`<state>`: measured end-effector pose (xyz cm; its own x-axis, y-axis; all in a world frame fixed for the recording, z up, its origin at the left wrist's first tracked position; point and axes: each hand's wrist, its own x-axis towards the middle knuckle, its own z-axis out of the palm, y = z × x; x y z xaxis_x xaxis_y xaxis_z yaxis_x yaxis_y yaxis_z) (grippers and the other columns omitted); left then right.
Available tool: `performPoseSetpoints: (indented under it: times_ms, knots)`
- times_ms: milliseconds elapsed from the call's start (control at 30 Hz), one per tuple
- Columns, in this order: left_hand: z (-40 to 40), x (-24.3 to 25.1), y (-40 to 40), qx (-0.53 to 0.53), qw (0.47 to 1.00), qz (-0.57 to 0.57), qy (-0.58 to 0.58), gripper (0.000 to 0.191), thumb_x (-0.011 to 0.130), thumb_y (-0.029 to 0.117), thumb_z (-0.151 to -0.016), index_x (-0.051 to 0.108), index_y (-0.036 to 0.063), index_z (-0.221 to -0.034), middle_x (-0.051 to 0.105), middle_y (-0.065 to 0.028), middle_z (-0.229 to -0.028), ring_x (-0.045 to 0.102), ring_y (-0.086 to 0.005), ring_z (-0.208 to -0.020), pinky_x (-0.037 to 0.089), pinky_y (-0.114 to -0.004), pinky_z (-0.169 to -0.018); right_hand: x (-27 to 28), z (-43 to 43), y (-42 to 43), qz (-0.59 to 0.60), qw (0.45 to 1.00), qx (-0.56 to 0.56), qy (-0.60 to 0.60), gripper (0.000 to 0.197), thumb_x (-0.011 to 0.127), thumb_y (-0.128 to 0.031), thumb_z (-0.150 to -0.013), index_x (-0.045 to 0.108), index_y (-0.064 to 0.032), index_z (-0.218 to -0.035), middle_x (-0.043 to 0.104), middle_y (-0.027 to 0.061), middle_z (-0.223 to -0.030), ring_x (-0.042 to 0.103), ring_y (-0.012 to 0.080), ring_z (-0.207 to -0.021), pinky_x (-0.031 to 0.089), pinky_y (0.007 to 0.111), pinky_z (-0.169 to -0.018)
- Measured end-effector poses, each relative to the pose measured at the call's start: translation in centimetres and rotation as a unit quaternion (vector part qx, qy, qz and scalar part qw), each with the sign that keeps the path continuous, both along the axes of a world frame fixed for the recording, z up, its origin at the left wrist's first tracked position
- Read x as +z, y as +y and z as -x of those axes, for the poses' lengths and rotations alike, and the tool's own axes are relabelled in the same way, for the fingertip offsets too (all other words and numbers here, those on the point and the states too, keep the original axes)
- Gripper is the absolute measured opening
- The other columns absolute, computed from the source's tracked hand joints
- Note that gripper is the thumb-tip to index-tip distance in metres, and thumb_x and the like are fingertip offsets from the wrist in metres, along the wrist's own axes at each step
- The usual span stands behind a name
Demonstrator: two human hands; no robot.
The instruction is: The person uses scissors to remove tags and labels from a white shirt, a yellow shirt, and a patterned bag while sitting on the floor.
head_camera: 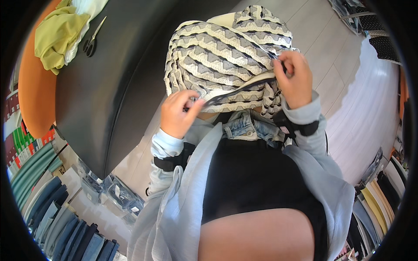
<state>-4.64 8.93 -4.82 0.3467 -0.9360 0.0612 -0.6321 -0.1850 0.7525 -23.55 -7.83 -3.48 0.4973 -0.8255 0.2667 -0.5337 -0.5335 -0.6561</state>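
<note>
A cream, grey and black patterned knit garment [218, 55] lies bunched over my lap. A dark strip edged in white [241, 88] runs slantwise along it between my hands. My left hand [180, 111] pinches the strip's lower left end between thumb and fingers. At the strip's upper right end, my right hand [294, 76] has thumb and fingers closed on the garment's edge. Some fingertips of both hands are hidden in the fabric folds.
Black-handled scissors [93, 39] lie on a black padded seat [98, 88] to the left, beside olive-green cloth [60, 36]. An orange cushion [37, 88] is beyond. Folded jeans [72, 231] stand in a row at lower left, near plastic-wrapped packets [117, 192]. More clothes [375, 202] are at the right.
</note>
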Motion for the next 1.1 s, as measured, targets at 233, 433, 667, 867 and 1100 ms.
performPoseSetpoints:
  times_ms: [233, 433, 667, 867, 1100]
  knots:
    - [0.4, -1.3, 0.2, -0.048, 0.995, -0.039, -0.076, 0.025, 0.067, 0.011, -0.055, 0.051, 0.0055, -0.074, 0.042, -0.0035, -0.061, 0.04, -0.0178, -0.056, 0.034, -0.027, -0.053, -1.7, 3.0, 2.8, -0.049, 0.998, 0.035, -0.003, 0.034, 0.058, -0.003, -0.06, 0.047, -0.0024, -0.092, 0.045, 0.0128, -0.082, 0.044, 0.028, -0.076, 0.036, 0.032, -0.067]
    - [0.2, -1.8, 1.0, 0.031, 0.997, -0.066, 0.038, 0.023, 0.06, 0.005, -0.057, 0.051, 0.0051, -0.078, 0.043, -0.0059, -0.063, 0.045, -0.0211, -0.064, 0.036, -0.029, -0.058, -1.8, 2.8, 3.1, -0.044, 0.996, 0.076, 0.035, 0.038, 0.057, -0.004, -0.06, 0.047, -0.0034, -0.096, 0.046, 0.0143, -0.088, 0.045, 0.0308, -0.081, 0.036, 0.033, -0.072]
    - [-0.1, -1.5, 3.1, 0.244, 0.959, -0.135, -0.042, 0.03, 0.056, -0.004, -0.057, 0.044, -0.0001, -0.084, 0.041, -0.0078, -0.073, 0.045, -0.0155, -0.066, 0.038, -0.024, -0.057, -1.2, 4.0, 1.6, 0.026, 0.994, 0.087, 0.065, 0.038, 0.045, 0.008, -0.056, 0.049, -0.0016, -0.093, 0.05, 0.0119, -0.082, 0.049, 0.0268, -0.08, 0.038, 0.032, -0.073]
    - [0.4, -1.4, 4.7, 0.239, 0.913, -0.068, 0.325, 0.02, 0.043, -0.007, -0.072, 0.042, -0.0017, -0.091, 0.05, -0.0042, -0.083, 0.046, -0.0076, -0.081, 0.037, -0.019, -0.066, -1.8, 5.1, 3.0, -0.135, 0.983, -0.028, -0.125, 0.038, 0.035, 0.014, -0.059, 0.048, 0.002, -0.092, 0.051, 0.009, -0.087, 0.051, 0.018, -0.081, 0.038, 0.025, -0.073]
    - [-1.2, -0.1, 4.0, 0.232, 0.651, 0.133, 0.711, 0.026, 0.036, 0.003, -0.08, 0.039, 0.0, -0.106, 0.051, -0.0122, -0.099, 0.052, -0.0218, -0.088, 0.044, -0.034, -0.074, -0.2, 5.2, 1.7, -0.549, 0.699, -0.029, -0.458, 0.028, 0.039, -0.007, -0.079, 0.04, 0.0026, -0.106, 0.05, 0.0119, -0.099, 0.05, 0.0196, -0.09, 0.041, 0.031, -0.078]
